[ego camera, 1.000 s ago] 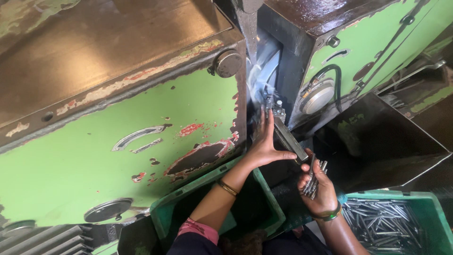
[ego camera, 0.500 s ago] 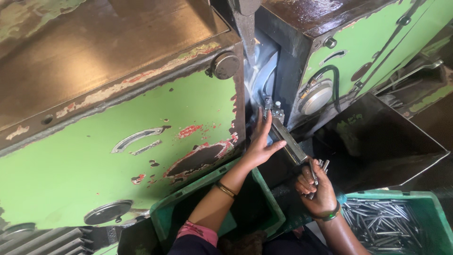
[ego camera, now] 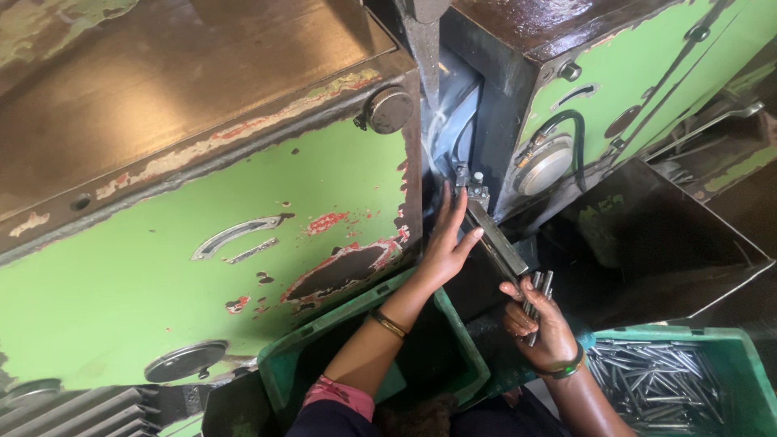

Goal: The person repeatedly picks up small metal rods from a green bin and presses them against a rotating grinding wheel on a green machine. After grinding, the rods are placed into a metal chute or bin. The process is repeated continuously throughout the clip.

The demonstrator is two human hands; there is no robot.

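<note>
Left hand (ego camera: 447, 247) open against metal guide rail (ego camera: 495, 240) of green machine (ego camera: 202, 267). Right hand (ego camera: 541, 324) clamped on steel rods (ego camera: 537, 296). Green crate (ego camera: 732, 380) of rods unfed.

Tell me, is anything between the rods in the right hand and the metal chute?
Nothing visible. The right hand holds the rods right at the lower end of the metal chute; the left hand rests beside it.
</note>
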